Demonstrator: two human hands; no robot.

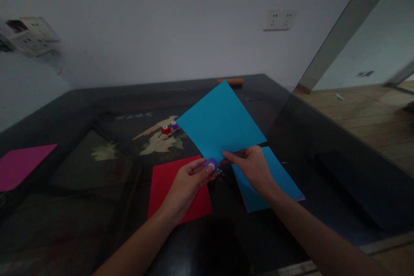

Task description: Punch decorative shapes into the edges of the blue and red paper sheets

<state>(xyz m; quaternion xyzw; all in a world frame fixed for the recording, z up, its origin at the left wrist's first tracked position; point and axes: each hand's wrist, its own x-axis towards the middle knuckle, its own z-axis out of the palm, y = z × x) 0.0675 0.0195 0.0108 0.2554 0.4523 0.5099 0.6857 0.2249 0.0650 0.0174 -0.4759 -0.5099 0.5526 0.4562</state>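
Note:
My left hand (190,181) is closed around a small purple craft punch (211,164), thumb on its pale round button. A sheet of blue paper (223,120) is held up and tilted, its near corner at the punch; whether the corner sits inside the slot I cannot tell. Thumb and fingers of my right hand (254,168) pinch that sheet by its lower edge. Tiny coloured paper bits (220,173) lie on the table just beyond the punch. Under my left hand is a red sheet (161,185), and under my right a stack of blue paper (274,181).
Two more punches, one red (166,130) and one purple (174,125), stand on the dark glossy table (113,241). At the left edge lies a pink sheet (26,166). An orange roll-like object (237,81) rests by the wall. A dark flat object (352,189) is at right.

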